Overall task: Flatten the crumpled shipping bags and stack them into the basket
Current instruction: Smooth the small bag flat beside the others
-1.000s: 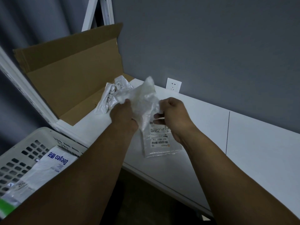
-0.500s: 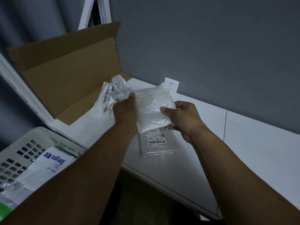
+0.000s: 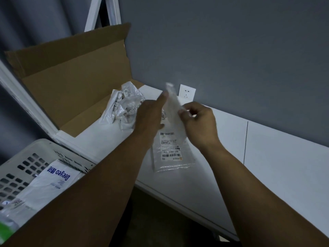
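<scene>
Upright, perhaps edge-on (blurred), translucent bag (image 3: 171, 105) above flat labelled bag (image 3: 170, 152); crumpled bags (image 3: 124, 106) beside; white basket (image 3: 26, 157) lower left.

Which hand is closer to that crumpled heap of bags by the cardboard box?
Left. The left hand is right beside the heap of bags; the right hand is farther off, beyond the bag it pinches.

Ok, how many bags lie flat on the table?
1: the labelled clear bag on the table. The right hand pinches a second bag above it; the crumpled pile by the box may hide others.
</scene>
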A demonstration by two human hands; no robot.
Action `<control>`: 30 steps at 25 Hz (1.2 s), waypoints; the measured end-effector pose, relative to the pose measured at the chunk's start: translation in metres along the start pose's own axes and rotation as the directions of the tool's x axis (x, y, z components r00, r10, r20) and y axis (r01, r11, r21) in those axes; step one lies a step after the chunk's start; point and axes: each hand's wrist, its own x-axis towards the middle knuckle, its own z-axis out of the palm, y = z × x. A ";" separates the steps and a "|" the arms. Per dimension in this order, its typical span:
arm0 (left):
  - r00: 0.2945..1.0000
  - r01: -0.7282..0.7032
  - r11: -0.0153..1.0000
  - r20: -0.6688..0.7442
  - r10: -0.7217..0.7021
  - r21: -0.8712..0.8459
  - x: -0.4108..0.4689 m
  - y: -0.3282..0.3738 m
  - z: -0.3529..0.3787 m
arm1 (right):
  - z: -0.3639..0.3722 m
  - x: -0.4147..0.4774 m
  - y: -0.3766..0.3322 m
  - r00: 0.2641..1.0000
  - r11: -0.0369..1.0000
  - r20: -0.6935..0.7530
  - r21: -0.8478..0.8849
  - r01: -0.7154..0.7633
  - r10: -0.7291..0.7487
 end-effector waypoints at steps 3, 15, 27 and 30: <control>0.991 0.101 0.973 0.111 -0.079 -0.206 -0.006 -0.001 0.006 | 0.009 -0.015 -0.013 0.935 0.997 0.352 0.076 0.010 -0.036; 1.000 0.025 0.999 -0.006 -0.025 -0.042 -0.007 -0.034 -0.013 | 0.011 0.004 0.022 0.946 0.944 0.099 0.089 -0.317 0.308; 0.920 0.390 0.907 -0.093 -0.380 0.156 0.022 -0.084 -0.042 | 0.042 0.015 0.087 0.911 0.901 0.076 -0.206 -0.383 0.405; 0.913 0.408 0.894 -0.070 -0.402 0.186 0.026 -0.094 -0.043 | 0.053 0.017 0.085 0.912 0.886 0.109 -0.306 -0.348 0.396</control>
